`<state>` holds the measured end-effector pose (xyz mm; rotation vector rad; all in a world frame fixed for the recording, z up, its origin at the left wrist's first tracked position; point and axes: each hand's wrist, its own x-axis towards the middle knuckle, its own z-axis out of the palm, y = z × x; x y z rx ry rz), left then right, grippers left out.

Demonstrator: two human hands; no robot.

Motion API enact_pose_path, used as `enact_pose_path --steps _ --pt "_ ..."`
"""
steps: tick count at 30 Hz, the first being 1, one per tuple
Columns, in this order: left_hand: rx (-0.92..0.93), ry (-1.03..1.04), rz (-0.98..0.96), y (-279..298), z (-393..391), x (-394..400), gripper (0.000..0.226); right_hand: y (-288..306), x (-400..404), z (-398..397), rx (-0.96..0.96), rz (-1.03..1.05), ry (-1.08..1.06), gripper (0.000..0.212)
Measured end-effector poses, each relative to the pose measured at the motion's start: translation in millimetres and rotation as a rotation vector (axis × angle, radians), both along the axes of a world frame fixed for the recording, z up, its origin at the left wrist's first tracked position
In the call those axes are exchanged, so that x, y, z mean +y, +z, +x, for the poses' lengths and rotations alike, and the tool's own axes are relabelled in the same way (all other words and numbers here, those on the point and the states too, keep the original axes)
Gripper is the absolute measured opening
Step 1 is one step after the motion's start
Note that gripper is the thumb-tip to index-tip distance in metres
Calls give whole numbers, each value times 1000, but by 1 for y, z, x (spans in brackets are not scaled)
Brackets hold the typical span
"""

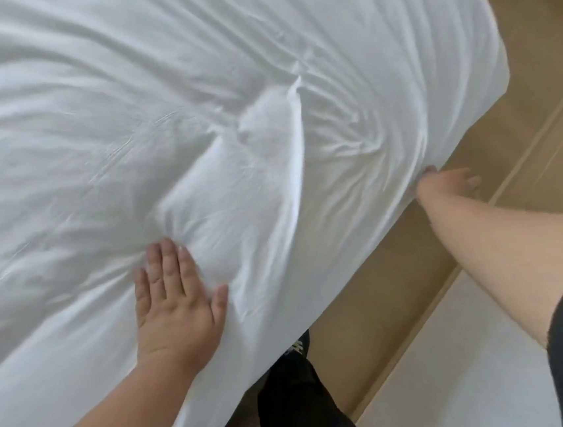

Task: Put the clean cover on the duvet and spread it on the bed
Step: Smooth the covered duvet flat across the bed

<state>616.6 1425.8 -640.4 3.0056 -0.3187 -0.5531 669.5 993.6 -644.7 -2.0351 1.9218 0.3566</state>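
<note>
Left hand (175,299) flat, fingers straight, pressing the covered duvet (193,101) on the bed; right hand (442,182) grips its overhanging edge, grip partly hidden, so a hard tug could drag it askew, bunching 1 ridge.

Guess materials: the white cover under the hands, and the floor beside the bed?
Cover: looks like thin woven cloth, maybe cotton, matte white; it shows fine sharp creases and puckers around the flat left hand. Floor: tan, smooth, hard-looking, with straight seams; could be laminate or tile, cannot tell.
</note>
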Motion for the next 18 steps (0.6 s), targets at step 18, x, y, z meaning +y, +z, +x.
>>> enact_pose_path --steps 18 --pt "-35 -201 15 -3 -1 46 86 -47 124 -156 187 238 348 56"
